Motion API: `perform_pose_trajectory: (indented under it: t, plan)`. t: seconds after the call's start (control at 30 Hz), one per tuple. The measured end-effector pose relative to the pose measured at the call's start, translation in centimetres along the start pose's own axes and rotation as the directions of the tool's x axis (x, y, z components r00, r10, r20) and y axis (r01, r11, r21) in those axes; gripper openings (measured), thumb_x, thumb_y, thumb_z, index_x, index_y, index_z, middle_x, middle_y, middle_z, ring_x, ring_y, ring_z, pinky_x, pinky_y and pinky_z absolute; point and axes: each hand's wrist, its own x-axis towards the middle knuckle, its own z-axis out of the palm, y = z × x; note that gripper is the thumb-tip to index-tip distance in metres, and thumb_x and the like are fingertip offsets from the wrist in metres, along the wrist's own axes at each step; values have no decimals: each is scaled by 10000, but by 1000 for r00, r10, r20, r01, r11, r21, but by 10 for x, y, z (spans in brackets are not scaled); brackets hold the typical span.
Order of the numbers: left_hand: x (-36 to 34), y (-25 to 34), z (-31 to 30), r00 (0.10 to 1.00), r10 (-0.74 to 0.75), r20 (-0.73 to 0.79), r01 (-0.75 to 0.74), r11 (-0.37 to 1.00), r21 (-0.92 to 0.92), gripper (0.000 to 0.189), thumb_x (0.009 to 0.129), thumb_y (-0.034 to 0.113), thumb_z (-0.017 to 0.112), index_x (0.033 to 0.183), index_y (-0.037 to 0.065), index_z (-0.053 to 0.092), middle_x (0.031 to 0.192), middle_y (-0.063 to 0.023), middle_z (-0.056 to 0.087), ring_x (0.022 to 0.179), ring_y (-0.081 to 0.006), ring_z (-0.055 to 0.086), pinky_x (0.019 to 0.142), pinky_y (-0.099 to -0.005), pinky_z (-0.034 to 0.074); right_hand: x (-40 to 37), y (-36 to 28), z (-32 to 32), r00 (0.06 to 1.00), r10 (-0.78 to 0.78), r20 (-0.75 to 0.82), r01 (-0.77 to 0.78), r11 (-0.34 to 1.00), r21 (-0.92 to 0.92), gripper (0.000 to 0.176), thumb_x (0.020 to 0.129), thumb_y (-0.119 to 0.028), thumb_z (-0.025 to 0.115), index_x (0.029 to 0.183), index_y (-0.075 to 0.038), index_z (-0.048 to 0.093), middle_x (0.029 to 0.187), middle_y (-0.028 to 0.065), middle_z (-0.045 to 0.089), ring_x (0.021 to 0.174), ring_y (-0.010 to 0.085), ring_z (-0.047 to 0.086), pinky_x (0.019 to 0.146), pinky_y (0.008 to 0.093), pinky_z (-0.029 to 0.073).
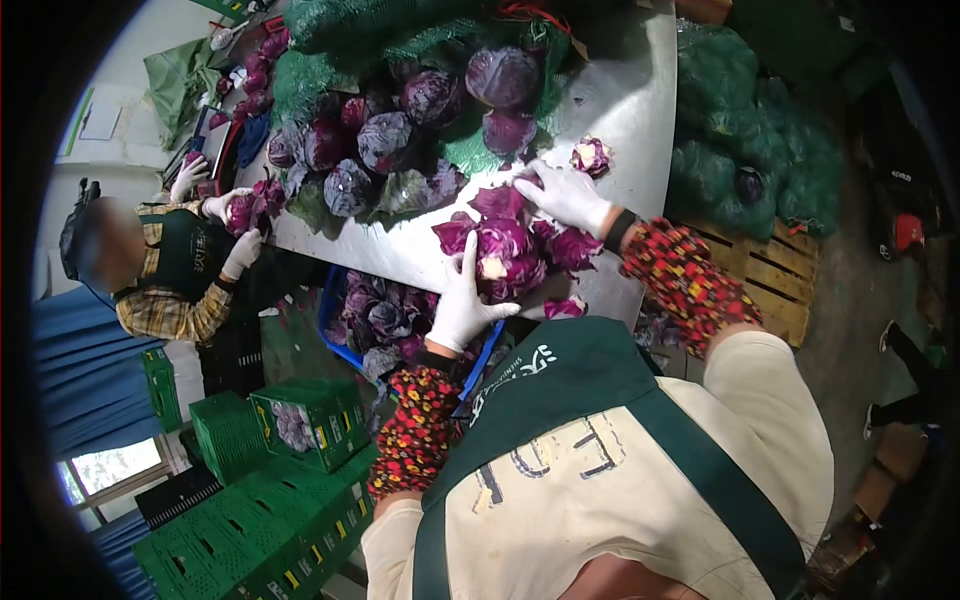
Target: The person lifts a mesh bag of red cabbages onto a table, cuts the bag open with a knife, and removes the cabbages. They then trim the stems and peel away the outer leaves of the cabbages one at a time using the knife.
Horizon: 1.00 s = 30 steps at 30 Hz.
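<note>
A partly peeled red cabbage lies on the metal table near its front edge, its pale cut stem facing me. My left hand, in a white glove, cups the cabbage's near left side with thumb and fingers spread around it. Above the cabbage, my right hand, also gloved, has its fingers bent at a loose purple leaf; its fingertips are partly hidden. More peeled leaves lie right of the cabbage, under my right wrist. A small trimmed piece with a pale core sits beyond my right hand.
Several unpeeled red cabbages spill from a green net bag across the table. Below its edge stands a blue crate of leaves. Left, a co-worker handles another cabbage. Green crates stand lower left; filled net sacks rest on a pallet.
</note>
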Motion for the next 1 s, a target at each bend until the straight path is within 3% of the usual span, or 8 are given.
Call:
perform_pose_trajectory:
  t: [0.07,0.2,0.47,0.67,0.77,0.87,0.93,1.0]
  plan:
    - [10,9,-10,994,72,-81,-40,937,346,1157,476,341,911,1408,82,276,1310,-232,366,1213,-409,394,1025,-448,369,-35,5,13,997,-75,3,74,992,103,545,951,-510,365,1209,-44,480,866,229,668,848,388,650,771,476,491]
    - [26,-2,11,986,125,-109,-108,983,151,1093,483,331,912,1317,-36,310,1392,-243,316,1279,-397,328,1081,-437,296,-74,-23,9,984,-36,174,22,997,80,567,980,-451,325,1368,-38,313,867,280,641,827,441,627,747,527,478]
    - [42,-1,7,988,156,-12,-150,966,212,1165,483,342,905,1373,-67,275,1353,-227,384,1274,-385,340,1078,-437,285,-72,-32,7,978,-91,185,110,989,-94,619,976,-383,391,1422,11,219,747,251,638,667,426,619,614,504,492]
    - [45,-10,11,971,222,-85,-206,965,163,1145,469,366,905,1353,-59,314,1336,-220,408,1243,-379,371,1059,-441,305,-61,-35,7,982,-7,186,37,987,-154,539,974,-397,387,1382,-53,311,831,235,655,718,424,629,660,499,499]
    - [43,-10,13,966,233,-114,-215,964,155,1133,473,354,904,1353,-52,317,1347,-219,401,1247,-380,372,1065,-439,308,-58,-24,9,992,-4,126,-14,990,142,472,985,-401,352,1311,-63,396,936,257,644,910,420,611,803,486,475]
    - [43,-16,18,959,241,-146,-214,961,176,1111,485,333,898,1353,-49,319,1360,-219,392,1256,-378,371,1069,-431,319,-52,-26,8,992,25,127,-39,994,105,469,988,-409,340,1281,-54,431,952,266,639,913,414,612,803,486,476]
    - [40,-19,21,957,245,-154,-215,958,190,1100,492,323,895,1354,-47,319,1366,-219,388,1262,-376,370,1070,-425,326,-42,-11,21,1000,6,4,-6,1000,0,426,995,-383,323,1273,-95,468,897,236,652,821,420,621,749,497,479]
    - [36,-15,21,953,260,-158,-221,948,227,1081,506,311,888,1355,-43,322,1373,-218,383,1269,-372,370,1068,-415,339,-31,-5,23,997,45,65,-38,995,-97,420,991,-381,336,1270,-101,476,889,228,656,807,405,629,730,497,486]
